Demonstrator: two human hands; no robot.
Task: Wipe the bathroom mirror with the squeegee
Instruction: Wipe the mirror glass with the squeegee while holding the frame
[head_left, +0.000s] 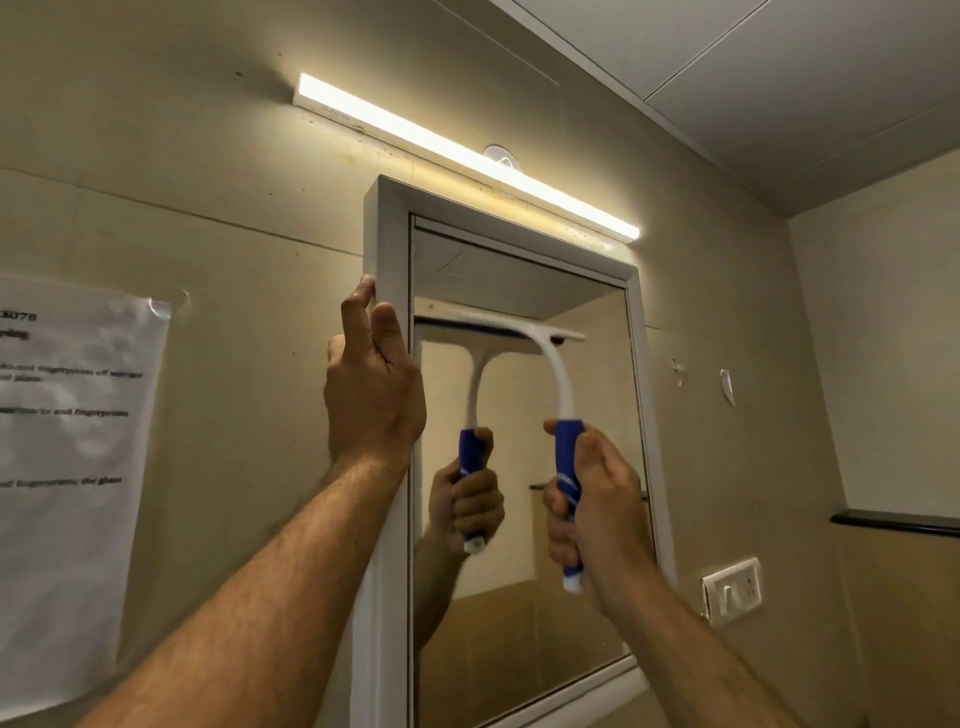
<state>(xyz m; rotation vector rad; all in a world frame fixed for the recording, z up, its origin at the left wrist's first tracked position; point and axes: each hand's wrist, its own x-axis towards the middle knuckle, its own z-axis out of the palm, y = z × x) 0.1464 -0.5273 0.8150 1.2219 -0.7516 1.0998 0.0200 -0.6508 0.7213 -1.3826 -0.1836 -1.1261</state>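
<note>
The mirror (561, 597) hangs on the wall in a white frame (387, 249). A squeegee (558, 374) with a white curved neck and a blue handle has its blade pressed flat against the upper part of the glass. My right hand (597, 499) grips the blue handle below the blade. My left hand (371, 389) grips the frame's left edge, thumb on the front and fingers curled round its outer side. The glass reflects the squeegee and the hand gripping it.
A lit tube light (467, 156) runs above the frame. A printed paper sheet (72, 467) is taped to the wall at left. At the right are a white switch plate (732, 590) and a dark ledge (893, 522).
</note>
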